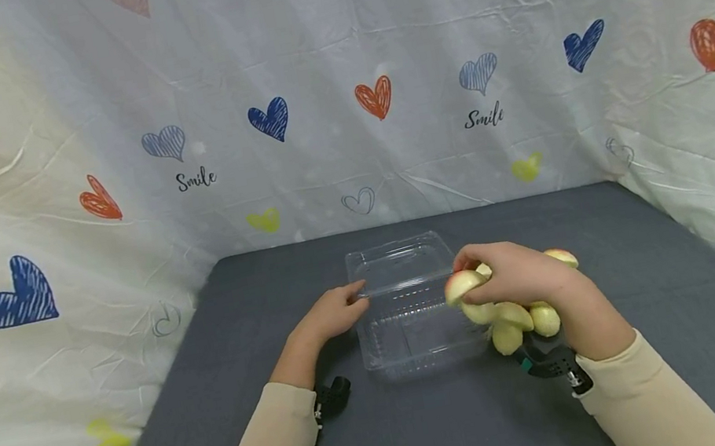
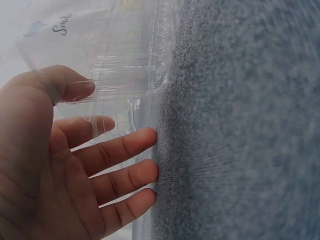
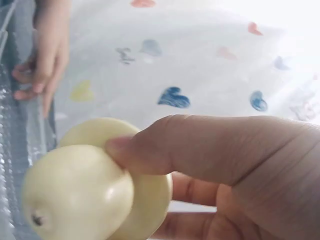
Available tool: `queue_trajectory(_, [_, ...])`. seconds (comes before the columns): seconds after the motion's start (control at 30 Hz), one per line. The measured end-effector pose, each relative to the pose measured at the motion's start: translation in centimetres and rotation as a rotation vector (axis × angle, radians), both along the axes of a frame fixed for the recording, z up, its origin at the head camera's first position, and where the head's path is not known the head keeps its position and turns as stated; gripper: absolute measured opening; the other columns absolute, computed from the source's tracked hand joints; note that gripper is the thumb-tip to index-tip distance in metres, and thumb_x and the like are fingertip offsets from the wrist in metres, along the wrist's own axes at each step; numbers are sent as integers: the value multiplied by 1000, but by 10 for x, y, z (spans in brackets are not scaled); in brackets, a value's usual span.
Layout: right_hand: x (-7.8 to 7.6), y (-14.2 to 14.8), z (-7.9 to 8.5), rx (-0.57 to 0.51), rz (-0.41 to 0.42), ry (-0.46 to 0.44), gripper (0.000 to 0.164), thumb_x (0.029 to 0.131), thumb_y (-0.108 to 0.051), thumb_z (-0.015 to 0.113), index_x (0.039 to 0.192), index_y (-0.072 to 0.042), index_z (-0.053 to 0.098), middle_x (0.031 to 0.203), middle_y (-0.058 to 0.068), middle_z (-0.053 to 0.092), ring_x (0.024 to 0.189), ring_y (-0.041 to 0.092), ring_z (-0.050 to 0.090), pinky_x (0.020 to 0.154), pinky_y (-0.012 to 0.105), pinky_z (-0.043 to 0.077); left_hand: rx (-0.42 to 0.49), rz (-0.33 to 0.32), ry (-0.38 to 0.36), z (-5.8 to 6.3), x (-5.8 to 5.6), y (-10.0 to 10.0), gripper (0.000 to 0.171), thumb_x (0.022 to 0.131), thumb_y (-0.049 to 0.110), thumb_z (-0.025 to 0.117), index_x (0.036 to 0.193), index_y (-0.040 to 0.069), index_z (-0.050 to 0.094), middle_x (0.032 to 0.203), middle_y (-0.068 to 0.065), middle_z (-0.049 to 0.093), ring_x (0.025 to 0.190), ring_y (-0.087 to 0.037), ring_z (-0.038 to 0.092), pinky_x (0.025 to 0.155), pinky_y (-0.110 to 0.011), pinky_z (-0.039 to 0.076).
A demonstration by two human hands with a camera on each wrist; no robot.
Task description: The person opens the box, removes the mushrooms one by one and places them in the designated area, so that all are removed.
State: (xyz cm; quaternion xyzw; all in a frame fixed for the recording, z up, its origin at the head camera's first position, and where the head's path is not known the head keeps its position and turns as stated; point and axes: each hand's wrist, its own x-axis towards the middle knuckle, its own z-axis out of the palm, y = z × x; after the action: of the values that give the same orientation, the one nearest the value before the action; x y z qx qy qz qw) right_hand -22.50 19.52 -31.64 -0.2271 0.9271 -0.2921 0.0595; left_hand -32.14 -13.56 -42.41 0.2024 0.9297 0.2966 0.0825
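Observation:
A clear plastic clamshell box [image 1: 404, 326] stands with its lid [image 1: 400, 262] folded back on the far side. My left hand [image 1: 337, 310] is at its left edge. In the left wrist view, the thumb [image 2: 77, 89] overlaps the clear plastic, while the other fingers extend beside the box. My right hand [image 1: 517, 271] pinches a pale mushroom [image 1: 462, 287] with a reddish cap, near the box's right side. Seen from the right wrist, its rounded stem [image 3: 75, 192] points toward the camera, with the thumb pressing the cap.
Several more mushrooms [image 1: 508, 337] lie beneath and beside my right hand, close to the box. A dark grey cloth [image 1: 424, 434] covers the table. Behind it hangs a white curtain [image 1: 326, 169] printed with hearts.

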Motion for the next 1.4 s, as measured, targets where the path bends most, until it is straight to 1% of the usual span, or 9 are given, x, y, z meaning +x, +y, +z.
queue_trajectory(0.13, [2, 10, 5, 5, 2, -49, 34, 91, -27, 75, 120, -13, 63, 113, 3, 64, 92, 20, 58, 79, 39, 48, -6, -11, -1, 0, 2, -1, 54, 109, 33, 50, 159, 15, 41, 152, -11, 51, 133, -31, 55, 101, -51, 49])
queue_trajectory(0.27, [4, 17, 8, 7, 10, -91, 38, 92, -27, 75, 122, -9, 61, 116, 7, 63, 89, 20, 58, 75, 37, 48, -11, -26, 2, 1, 4, 0, 51, 110, 32, 49, 159, 17, 43, 152, -11, 51, 134, -31, 53, 105, -52, 47])
queue_trajectory(0.33, [6, 21, 9, 2, 7, -113, 40, 92, -27, 75, 123, -8, 61, 118, 8, 62, 89, 21, 59, 76, 38, 48, -15, -29, 4, 2, 4, 0, 50, 110, 31, 50, 158, 18, 43, 152, -11, 51, 135, -32, 53, 106, -52, 46])
queue_trajectory(0.57, [9, 41, 12, 13, -13, -129, 41, 90, -25, 76, 124, -7, 60, 121, 10, 62, 104, 26, 57, 83, 42, 47, -29, -35, 7, 4, 5, 3, 49, 110, 32, 50, 158, 18, 44, 152, -10, 52, 135, -31, 52, 105, -52, 46])
queue_trajectory(0.87, [11, 64, 16, 37, -60, -185, 53, 94, -26, 74, 136, 0, 56, 132, 18, 58, 116, 33, 56, 89, 48, 49, -21, -35, 0, 5, 4, 3, 50, 109, 30, 52, 157, 16, 46, 150, -10, 53, 133, -31, 54, 103, -52, 48])
queue_trajectory(1.03, [10, 72, 17, 27, -77, -263, 61, 92, -21, 73, 141, 8, 52, 132, 20, 58, 105, 29, 62, 86, 47, 52, -4, -31, -4, 5, 3, 3, 50, 109, 29, 53, 157, 15, 46, 150, -11, 54, 132, -31, 54, 103, -52, 48])
queue_trajectory(1.13, [8, 78, 16, 17, -82, -296, 60, 92, -18, 73, 140, 10, 52, 127, 19, 61, 99, 26, 64, 84, 46, 54, -1, -32, 4, 6, 3, 3, 50, 109, 29, 53, 156, 15, 47, 149, -11, 55, 132, -31, 55, 102, -52, 48])
queue_trajectory(1.3, [3, 87, 13, -2, -110, -307, 50, 92, -15, 71, 134, 9, 57, 111, 11, 65, 93, 23, 63, 79, 41, 54, -1, -36, 14, 6, 3, 3, 49, 109, 30, 52, 156, 14, 47, 148, -12, 55, 131, -31, 55, 102, -51, 49])
queue_trajectory(1.4, [0, 93, 12, 5, -128, -298, 49, 92, -14, 70, 134, 9, 57, 112, 13, 64, 90, 23, 62, 78, 40, 52, -6, -31, 15, 6, 2, 2, 49, 109, 30, 52, 156, 14, 47, 148, -11, 55, 131, -31, 55, 102, -52, 49])
